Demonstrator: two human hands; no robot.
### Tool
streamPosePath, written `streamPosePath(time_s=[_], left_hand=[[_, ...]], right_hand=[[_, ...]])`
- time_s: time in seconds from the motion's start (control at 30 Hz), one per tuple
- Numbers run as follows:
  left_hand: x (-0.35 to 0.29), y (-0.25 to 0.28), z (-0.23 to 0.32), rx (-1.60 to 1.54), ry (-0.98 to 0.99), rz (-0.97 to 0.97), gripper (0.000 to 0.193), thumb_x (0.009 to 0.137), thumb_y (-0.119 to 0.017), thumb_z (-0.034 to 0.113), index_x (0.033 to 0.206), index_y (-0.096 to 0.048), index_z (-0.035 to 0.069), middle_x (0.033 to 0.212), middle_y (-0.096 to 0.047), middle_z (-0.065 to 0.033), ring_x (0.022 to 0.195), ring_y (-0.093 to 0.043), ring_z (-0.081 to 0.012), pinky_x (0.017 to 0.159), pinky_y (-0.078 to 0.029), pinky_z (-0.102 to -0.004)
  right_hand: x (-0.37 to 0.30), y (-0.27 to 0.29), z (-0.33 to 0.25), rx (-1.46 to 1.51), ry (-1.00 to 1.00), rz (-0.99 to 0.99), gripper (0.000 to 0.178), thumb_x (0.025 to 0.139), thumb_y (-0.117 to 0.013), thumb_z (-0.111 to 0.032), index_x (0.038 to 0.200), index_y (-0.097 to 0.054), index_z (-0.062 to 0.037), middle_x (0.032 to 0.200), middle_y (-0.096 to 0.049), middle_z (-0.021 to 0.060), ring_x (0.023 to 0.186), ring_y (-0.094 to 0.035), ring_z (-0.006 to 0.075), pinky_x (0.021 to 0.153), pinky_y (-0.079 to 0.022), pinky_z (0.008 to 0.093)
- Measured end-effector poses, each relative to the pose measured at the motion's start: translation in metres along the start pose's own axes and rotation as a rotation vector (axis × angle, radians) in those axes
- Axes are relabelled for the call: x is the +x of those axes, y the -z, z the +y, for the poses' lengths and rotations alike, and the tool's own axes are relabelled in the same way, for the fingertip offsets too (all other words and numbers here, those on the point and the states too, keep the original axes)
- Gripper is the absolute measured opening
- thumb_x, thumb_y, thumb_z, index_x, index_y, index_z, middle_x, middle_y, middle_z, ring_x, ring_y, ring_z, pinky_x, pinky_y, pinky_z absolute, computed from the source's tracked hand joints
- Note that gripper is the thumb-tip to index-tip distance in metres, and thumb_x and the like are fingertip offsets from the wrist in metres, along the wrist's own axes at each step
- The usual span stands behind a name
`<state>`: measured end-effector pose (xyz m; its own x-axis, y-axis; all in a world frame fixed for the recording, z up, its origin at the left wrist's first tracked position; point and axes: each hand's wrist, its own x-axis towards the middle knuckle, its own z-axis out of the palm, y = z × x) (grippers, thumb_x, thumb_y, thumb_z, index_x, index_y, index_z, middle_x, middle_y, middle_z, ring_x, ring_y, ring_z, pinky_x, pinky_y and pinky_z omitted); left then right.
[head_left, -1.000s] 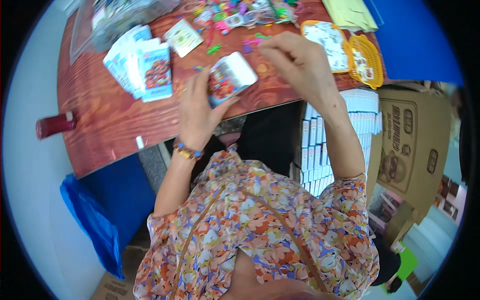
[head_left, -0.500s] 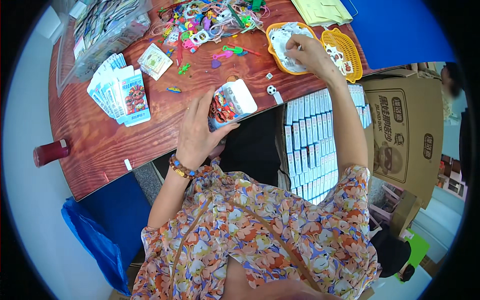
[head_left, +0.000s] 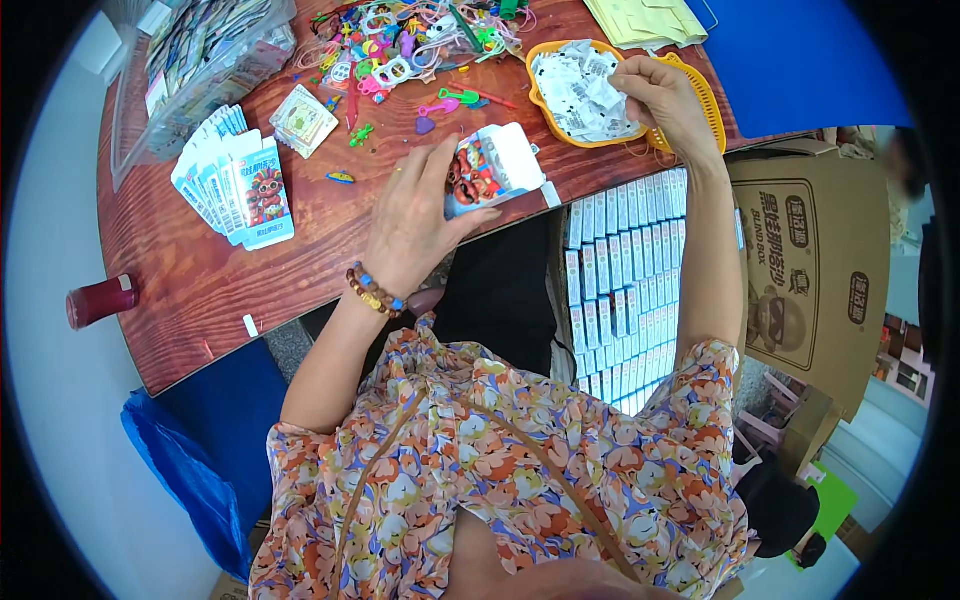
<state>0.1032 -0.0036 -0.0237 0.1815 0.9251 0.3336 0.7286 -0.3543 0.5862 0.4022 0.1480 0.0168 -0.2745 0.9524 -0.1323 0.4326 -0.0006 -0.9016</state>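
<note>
My left hand (head_left: 415, 205), with a beaded bracelet at its wrist, is closed around a small blue-and-white printed box (head_left: 485, 172) at the table's near edge. The box lies tilted, its white open end with flaps facing right. Over the right side of a yellow plastic basket (head_left: 533, 85), my right hand (head_left: 668, 105) pinches a small white packet (head_left: 606, 93) between thumb and fingers. Many similar white packets (head_left: 572, 100) fill this basket. A second yellow basket (head_left: 712, 100) stands beside it, partly hidden by my right hand.
Flat blue-and-white cartons (head_left: 235, 190) and square cards (head_left: 303, 122) lie left. Colourful small toys (head_left: 400, 50) are heaped at the back, beside a clear bin (head_left: 215, 75) of packets. Right of my lap, a large carton (head_left: 815, 260) adjoins rows of small boxes (head_left: 625, 270). A red jar (head_left: 103, 301) stands far left.
My left hand has moved the box right and slightly away from me. My right hand has risen from among the packets and shifted right, with a packet now showing in its fingers.
</note>
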Motion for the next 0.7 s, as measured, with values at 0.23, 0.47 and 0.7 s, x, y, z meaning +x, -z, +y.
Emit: streamPosePath(time_s=[0.23,0.47,0.7], left_hand=[[0.013,-0.014,0.008,0.051,-0.032,0.003,0.080,0.071,-0.086,0.033,0.136,-0.050,0.002,0.112,-0.058,-0.0152,0.105,-0.060,-0.0350,0.085,-0.053,-0.0444],[0.010,-0.017,0.006,0.048,-0.001,-0.035,0.080,0.071,-0.086,0.034,0.135,-0.050,0.002,0.114,-0.058,-0.0156,0.105,-0.061,-0.0354,0.085,-0.053,-0.0440],[0.011,-0.021,0.005,0.051,-0.003,-0.042,0.081,0.071,-0.085,0.037,0.136,-0.050,0.003,0.118,-0.058,-0.0171,0.108,-0.061,-0.0358,0.084,-0.054,-0.0455]], right_hand=[[0.000,-0.005,0.005,0.046,-0.012,-0.032,0.011,0.094,-0.067,-0.017,0.099,-0.068,-0.0072,0.072,-0.059,-0.0054,0.058,-0.052,-0.0018,0.047,-0.032,0.0142],[-0.004,-0.006,0.009,-0.037,-0.015,-0.018,0.024,0.091,-0.068,-0.013,0.111,-0.067,-0.0018,0.072,-0.059,-0.0054,0.061,-0.054,-0.0003,0.049,-0.035,0.0153],[-0.005,-0.009,0.008,-0.076,0.000,-0.015,0.028,0.090,-0.067,-0.011,0.116,-0.067,-0.0010,0.073,-0.059,-0.0045,0.059,-0.053,0.0003,0.049,-0.034,0.0161]])
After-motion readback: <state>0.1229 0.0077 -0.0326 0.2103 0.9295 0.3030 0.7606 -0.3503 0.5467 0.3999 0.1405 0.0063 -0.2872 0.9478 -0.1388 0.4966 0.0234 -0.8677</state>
